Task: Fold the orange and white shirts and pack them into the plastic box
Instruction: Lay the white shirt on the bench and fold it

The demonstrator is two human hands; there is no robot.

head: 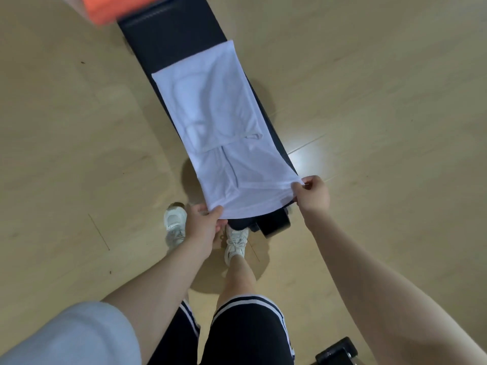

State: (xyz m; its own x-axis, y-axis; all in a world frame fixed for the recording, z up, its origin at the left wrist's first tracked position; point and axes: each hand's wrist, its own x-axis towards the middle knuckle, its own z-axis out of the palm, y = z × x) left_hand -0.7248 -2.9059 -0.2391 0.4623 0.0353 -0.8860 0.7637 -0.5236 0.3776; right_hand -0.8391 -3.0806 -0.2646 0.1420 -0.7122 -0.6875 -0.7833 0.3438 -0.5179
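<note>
While the left hand (201,222) and right hand (312,194) are each pinching a near corner of the white shirt (224,122), uneven pulling is risking dragging its narrow fold off the bench (174,40).

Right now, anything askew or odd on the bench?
Nothing damaged. The white shirt lies along the black bench, sides folded in, one sleeve edge bunched. Left hand and right hand pinch its near corners. Orange shirt sits blurred at the far end.
</note>
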